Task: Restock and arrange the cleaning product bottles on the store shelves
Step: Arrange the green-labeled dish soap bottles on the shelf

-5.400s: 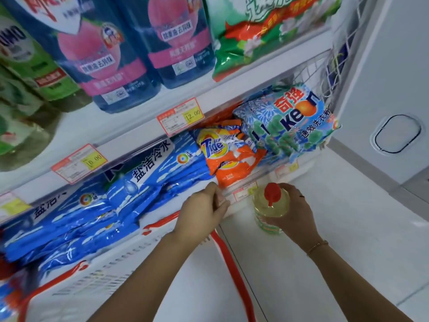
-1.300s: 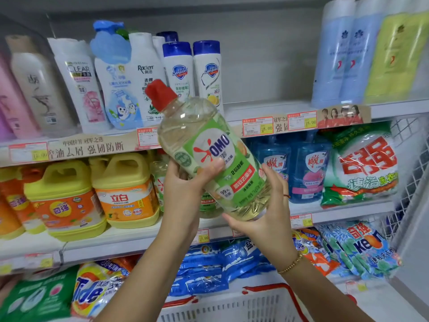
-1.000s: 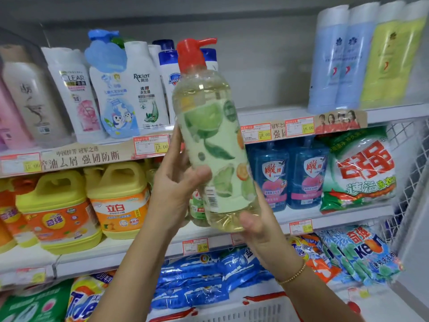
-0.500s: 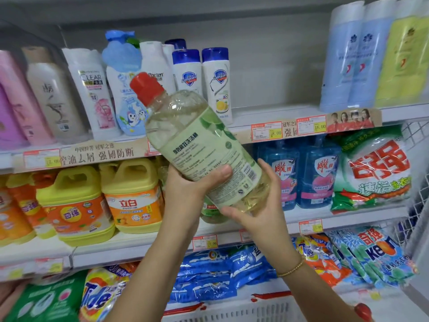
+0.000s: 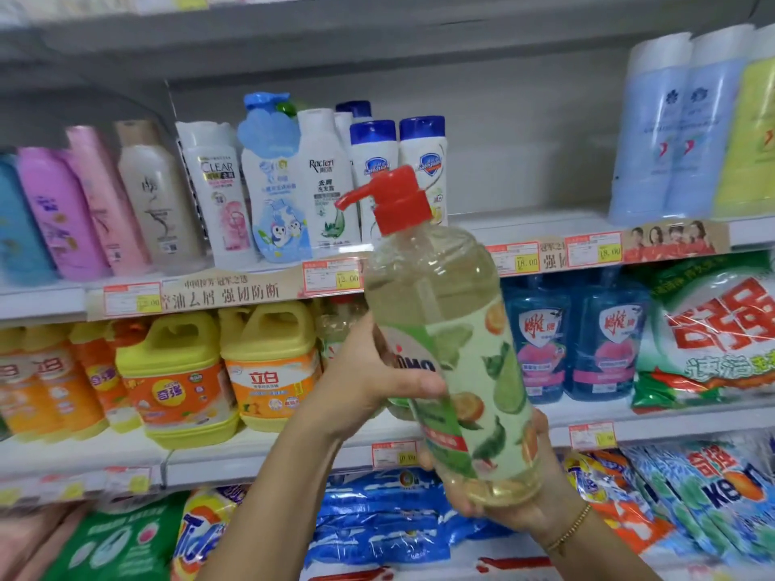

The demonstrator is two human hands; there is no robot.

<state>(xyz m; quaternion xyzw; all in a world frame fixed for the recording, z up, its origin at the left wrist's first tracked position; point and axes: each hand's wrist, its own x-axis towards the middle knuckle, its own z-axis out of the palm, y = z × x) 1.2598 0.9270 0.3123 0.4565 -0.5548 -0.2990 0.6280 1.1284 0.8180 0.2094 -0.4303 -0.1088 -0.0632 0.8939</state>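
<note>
Shelves (image 5: 251, 457) back one pump bottle (image 5: 457, 350) gripped by left hand (image 5: 369, 383) and right hand (image 5: 520, 511).

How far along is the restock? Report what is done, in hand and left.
Done: the middle shelf already carries yellow jugs and blue bottles. In hand: the left hand grips the pump bottle at its middle, the right hand cups its base, off the shelf. Left: set it on the shelf, probably beside the similar clear bottles behind it.

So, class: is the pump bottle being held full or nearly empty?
Nearly full: yellowish liquid shows through the clear pump bottle almost to its shoulder.
</note>
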